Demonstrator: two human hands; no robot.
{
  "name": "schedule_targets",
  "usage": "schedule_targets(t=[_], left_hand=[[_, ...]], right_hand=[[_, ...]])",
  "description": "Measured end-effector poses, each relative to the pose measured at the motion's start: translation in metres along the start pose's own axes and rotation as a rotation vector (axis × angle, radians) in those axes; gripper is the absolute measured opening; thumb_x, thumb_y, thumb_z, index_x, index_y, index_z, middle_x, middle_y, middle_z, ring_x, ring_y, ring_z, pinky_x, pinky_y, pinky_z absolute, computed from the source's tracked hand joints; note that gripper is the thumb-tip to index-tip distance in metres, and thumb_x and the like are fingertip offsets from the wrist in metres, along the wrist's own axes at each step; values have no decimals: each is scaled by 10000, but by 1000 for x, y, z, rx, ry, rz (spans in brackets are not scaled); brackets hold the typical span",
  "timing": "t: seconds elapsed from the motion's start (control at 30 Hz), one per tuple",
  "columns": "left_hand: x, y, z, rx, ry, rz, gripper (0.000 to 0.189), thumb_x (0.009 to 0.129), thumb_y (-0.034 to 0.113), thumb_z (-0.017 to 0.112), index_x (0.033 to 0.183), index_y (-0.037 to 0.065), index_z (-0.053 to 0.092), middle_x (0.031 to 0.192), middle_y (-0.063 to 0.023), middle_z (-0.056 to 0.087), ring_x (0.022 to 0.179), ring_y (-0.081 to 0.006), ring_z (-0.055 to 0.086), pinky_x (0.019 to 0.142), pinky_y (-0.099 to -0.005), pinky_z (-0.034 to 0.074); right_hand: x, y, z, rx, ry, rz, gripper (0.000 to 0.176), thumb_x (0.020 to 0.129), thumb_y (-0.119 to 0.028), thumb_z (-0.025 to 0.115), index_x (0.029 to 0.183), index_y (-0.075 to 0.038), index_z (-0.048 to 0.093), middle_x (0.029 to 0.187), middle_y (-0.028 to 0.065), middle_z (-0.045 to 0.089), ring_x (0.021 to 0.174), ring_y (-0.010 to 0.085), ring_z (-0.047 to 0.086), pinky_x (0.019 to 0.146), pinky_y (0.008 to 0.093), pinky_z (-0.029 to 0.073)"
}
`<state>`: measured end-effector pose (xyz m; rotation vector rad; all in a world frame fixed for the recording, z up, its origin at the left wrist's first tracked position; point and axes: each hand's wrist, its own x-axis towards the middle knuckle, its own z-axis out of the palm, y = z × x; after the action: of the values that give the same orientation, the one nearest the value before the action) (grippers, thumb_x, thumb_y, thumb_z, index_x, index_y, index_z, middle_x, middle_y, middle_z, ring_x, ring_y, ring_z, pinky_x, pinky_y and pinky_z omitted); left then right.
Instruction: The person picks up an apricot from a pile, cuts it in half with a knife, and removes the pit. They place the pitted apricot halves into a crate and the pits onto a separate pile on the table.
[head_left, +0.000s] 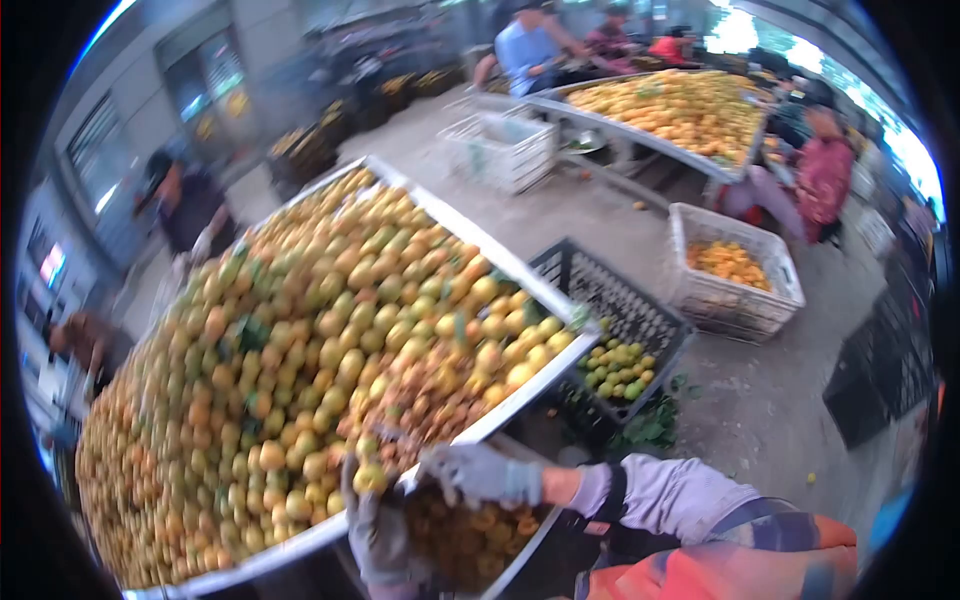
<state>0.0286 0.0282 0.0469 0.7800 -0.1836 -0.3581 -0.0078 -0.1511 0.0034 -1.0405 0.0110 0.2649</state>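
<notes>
My left hand [378,535], in a grey glove, is at the near edge of the fruit table. Its fingers are closed around a yellow-green apricot [370,478]. To its right, my right hand [482,474], also gloved, is at the table's white rim [530,392] with its fingers curled. What it grips, if anything, is blurred. Just beyond the hands lies a heap of brown apricot pits [425,398] among many whole apricots [330,325]. Below my hands, a container holds split orange apricot halves [470,540].
A black crate [570,265] with green fruit [618,368] stands right of the table, leaves [650,425] beside it. Behind are a white crate [745,312] of orange fruit, another white crate [505,150], and a second fruit table [665,112]. People [185,210] work around both tables.
</notes>
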Motion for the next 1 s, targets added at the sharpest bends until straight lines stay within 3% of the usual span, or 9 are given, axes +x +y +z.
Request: schedule_targets(t=[0.17,0.2,0.3,0.33,0.57,0.67,0.87,0.93,1.0], left_hand=[[0,10,-2,45,-99,32,638,826,125,614,1373,53,292,1273,-111,453,1126,-220,500,958,-382,409],[0,13,-4,17,-72,10,623,811,108,629,1348,44,320,1265,-101,453,1125,-220,502,955,-377,414],[-3,20,-4,24,-60,12,600,810,79,614,1337,43,331,1259,-87,454,1119,-214,504,977,-376,410],[-3,21,-5,17,-57,15,600,810,79,614,1337,43,331,1259,-87,454,1119,-214,504,977,-376,410],[-4,23,-4,-13,-53,4,597,848,139,601,1353,16,308,1174,-92,494,1059,-193,525,945,-343,441],[-2,18,-6,-23,-81,-16,583,870,169,582,1355,5,304,1136,-93,509,1016,-184,541,913,-324,462],[0,12,-10,3,-89,-37,552,886,189,567,1344,-1,326,1106,-87,526,973,-167,556,867,-307,487],[1,9,-8,-31,-72,-51,536,888,181,564,1337,-1,336,1100,-86,530,968,-165,558,861,-308,490],[-1,4,-10,30,-71,-88,499,891,151,555,1321,-3,356,1098,-84,534,967,-162,563,849,-302,491]], right_hand=[[-12,-51,43,-354,66,178,219,943,-156,379,1063,-27,509,812,32,582,522,68,557,380,185,411],[-11,-42,41,-320,23,84,263,956,-261,417,1032,-32,523,664,2,552,454,58,510,377,177,392],[-11,-41,57,-390,14,-43,340,949,-363,440,1019,-41,522,581,-11,523,404,54,461,379,168,377],[-13,-45,60,-379,11,69,353,945,-380,447,1001,-42,531,621,-19,516,448,45,478,386,169,376],[-20,-52,75,-464,62,186,321,952,-356,451,957,-52,554,685,-38,486,541,41,511,407,188,387],[-22,-47,72,-558,84,109,394,951,-411,412,956,-57,587,691,-3,564,514,39,498,441,175,394],[-20,-43,62,-602,40,71,285,955,-296,432,998,-45,561,821,10,579,597,28,519,450,178,407],[-20,-35,53,-298,56,-101,284,955,-290,435,1036,-38,539,764,20,579,533,34,510,430,166,408],[-23,-67,68,-413,130,-24,440,925,-450,433,1002,-27,528,606,28,561,400,78,489,361,187,385]])
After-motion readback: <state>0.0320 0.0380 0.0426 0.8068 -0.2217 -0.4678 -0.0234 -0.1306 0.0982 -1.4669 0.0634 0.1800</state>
